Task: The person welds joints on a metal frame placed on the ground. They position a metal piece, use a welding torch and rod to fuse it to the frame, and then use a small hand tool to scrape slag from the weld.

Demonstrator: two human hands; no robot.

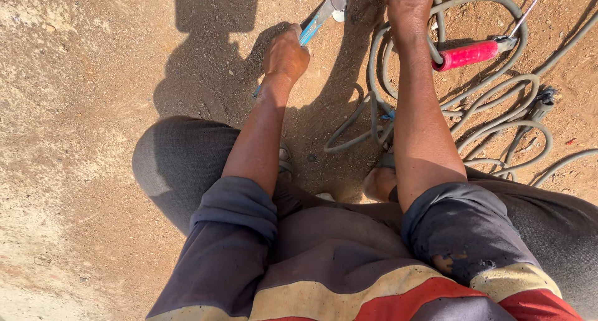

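My left hand (285, 54) is closed round the blue handle of a metal tool (321, 14), whose shiny head points up toward the top edge over the dirt. My right hand (408, 6) reaches to the top edge and presses down with its fingers closed near a grey hose (374, 59); what it grips is hidden. Both sleeves are rolled up. I am squatting, with my knees at either side.
Coils of grey hose (504, 118) lie on the sandy ground to the right. A red-handled tool (468, 54) with a thin metal rod rests on the coils. My sandalled foot (379, 181) sits between my arms. My shadow falls to the upper left.
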